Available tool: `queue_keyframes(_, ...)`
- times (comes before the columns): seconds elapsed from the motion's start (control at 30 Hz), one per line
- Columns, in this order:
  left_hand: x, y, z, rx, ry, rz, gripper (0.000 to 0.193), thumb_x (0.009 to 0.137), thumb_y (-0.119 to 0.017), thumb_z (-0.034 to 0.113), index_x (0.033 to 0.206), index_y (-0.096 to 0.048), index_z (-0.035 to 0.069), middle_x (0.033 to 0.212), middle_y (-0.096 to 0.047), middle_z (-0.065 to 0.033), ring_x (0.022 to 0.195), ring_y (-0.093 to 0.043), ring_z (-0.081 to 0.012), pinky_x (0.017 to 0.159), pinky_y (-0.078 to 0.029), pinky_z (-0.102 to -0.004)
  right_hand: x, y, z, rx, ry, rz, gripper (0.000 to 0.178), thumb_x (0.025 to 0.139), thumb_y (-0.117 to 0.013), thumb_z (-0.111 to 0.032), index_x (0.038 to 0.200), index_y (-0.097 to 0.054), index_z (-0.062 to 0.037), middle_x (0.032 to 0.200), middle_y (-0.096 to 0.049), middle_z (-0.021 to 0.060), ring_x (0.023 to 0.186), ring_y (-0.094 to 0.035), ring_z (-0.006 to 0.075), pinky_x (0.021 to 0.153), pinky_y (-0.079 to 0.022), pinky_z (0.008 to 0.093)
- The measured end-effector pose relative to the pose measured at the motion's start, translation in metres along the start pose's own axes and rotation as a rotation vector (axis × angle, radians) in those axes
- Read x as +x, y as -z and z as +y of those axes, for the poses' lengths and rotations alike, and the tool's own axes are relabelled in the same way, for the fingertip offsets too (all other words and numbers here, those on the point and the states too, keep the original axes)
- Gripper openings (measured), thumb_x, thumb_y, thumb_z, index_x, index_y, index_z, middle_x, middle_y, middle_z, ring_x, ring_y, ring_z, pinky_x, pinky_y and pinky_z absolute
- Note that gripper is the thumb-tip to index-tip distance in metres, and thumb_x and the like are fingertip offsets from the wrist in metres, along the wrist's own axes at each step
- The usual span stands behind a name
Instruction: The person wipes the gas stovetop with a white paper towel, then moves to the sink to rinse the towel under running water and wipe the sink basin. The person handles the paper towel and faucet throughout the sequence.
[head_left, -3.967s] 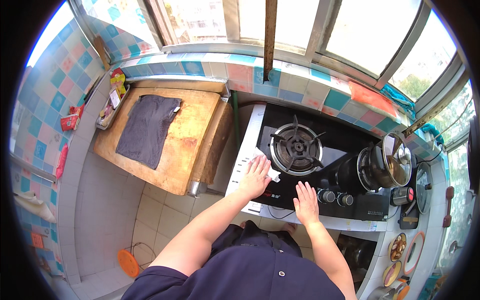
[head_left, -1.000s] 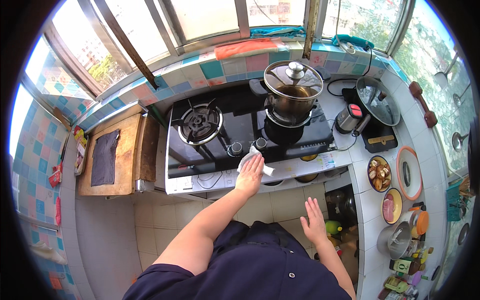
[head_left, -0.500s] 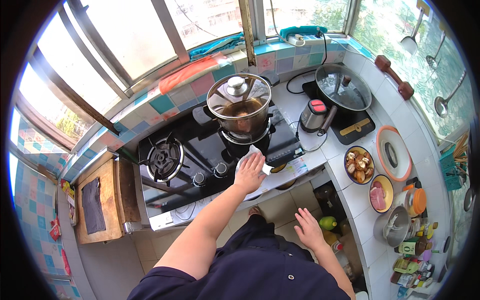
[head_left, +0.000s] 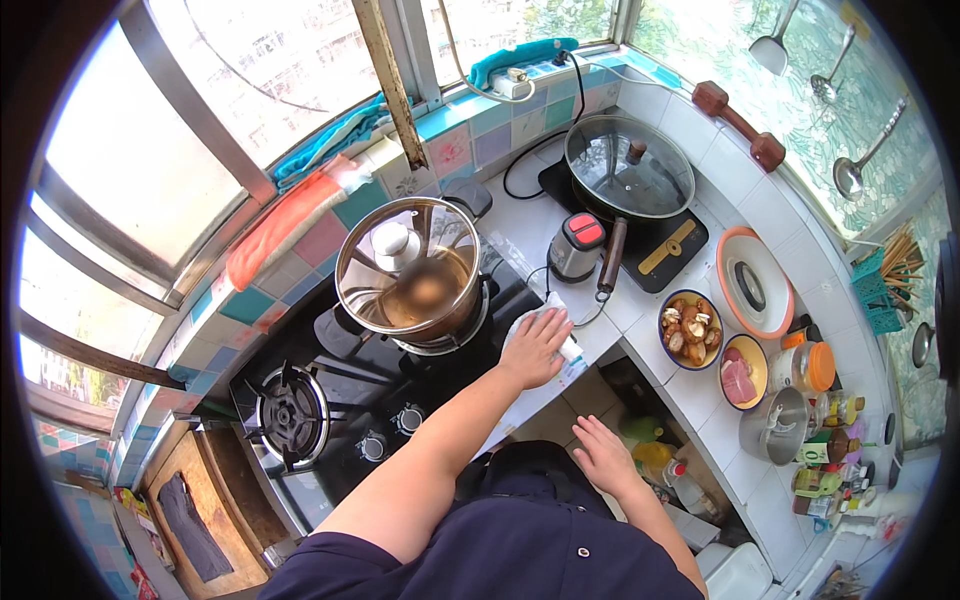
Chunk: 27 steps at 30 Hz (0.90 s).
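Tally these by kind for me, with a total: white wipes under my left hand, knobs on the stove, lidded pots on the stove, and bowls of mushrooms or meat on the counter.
White wipe under your left hand: 1
Stove knobs: 2
Lidded pot: 1
Bowls: 2 (mushroom bowl, meat bowl)
Total: 6

Bright windows (head_left: 265, 75) stand above a pastel-tiled wall (head_left: 312, 242).

At the frame's lower middle, the person is wearing a dark navy, short-sleeved top (head_left: 470, 555) showing a pale round button (head_left: 583, 552).
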<state>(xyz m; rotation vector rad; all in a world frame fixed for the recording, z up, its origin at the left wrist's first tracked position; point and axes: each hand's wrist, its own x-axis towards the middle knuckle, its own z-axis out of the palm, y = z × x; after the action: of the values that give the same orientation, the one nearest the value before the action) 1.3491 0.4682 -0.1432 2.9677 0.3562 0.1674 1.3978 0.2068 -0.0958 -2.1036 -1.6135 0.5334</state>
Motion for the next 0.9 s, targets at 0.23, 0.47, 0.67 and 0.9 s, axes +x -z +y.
queue_keyframes(0.23,0.009,0.0,0.003,-0.056,-0.082,-0.012,0.059,0.089,-0.048,0.027,0.145,-0.034,0.012,0.153,-0.028,-0.0066,0.143,-0.022,-0.0231,0.115,-0.019,-0.0436,0.0,-0.014,-0.005,-0.027,-0.044,-0.017,0.041,0.083,-0.065,-0.016,0.122,-0.058,-0.0046,0.133,-0.053,0.0118,0.128,-0.045,0.0282,0.105,-0.038,0.0387)
queue_keyframes(0.47,-0.022,0.013,-0.011,-0.012,0.084,-0.049,0.059,0.093,-0.039,0.029,0.147,-0.029,0.007,0.156,-0.021,-0.0082,0.144,-0.017,-0.0235,0.116,-0.015,-0.0432,0.023,-0.015,-0.006,-0.039,0.065,-0.058,0.04,0.084,-0.064,-0.017,0.121,-0.058,-0.0044,0.132,-0.054,0.0117,0.127,-0.046,0.0279,0.104,-0.039,0.0388)
queue_keyframes(0.67,-0.075,0.02,-0.017,0.0,0.188,-0.02,0.06,0.091,-0.042,0.027,0.145,-0.03,0.004,0.155,-0.021,-0.0109,0.144,-0.019,-0.0242,0.116,-0.016,-0.0443,0.058,-0.008,-0.008,-0.02,0.219,-0.068,0.038,0.085,-0.062,-0.017,0.121,-0.058,-0.0041,0.128,-0.057,0.0118,0.122,-0.05,0.0284,0.103,-0.04,0.0385)
queue_keyframes(0.9,-0.126,0.023,0.003,-0.032,0.245,-0.051,0.063,0.089,-0.048,0.028,0.145,-0.031,0.007,0.155,-0.022,-0.0106,0.143,-0.022,-0.0248,0.116,-0.017,-0.0448,0.082,0.01,-0.008,0.034,0.33,-0.1,0.036,0.085,-0.062,-0.017,0.119,-0.059,-0.0037,0.12,-0.061,0.0113,0.113,-0.057,0.0279,0.099,-0.043,0.0383)
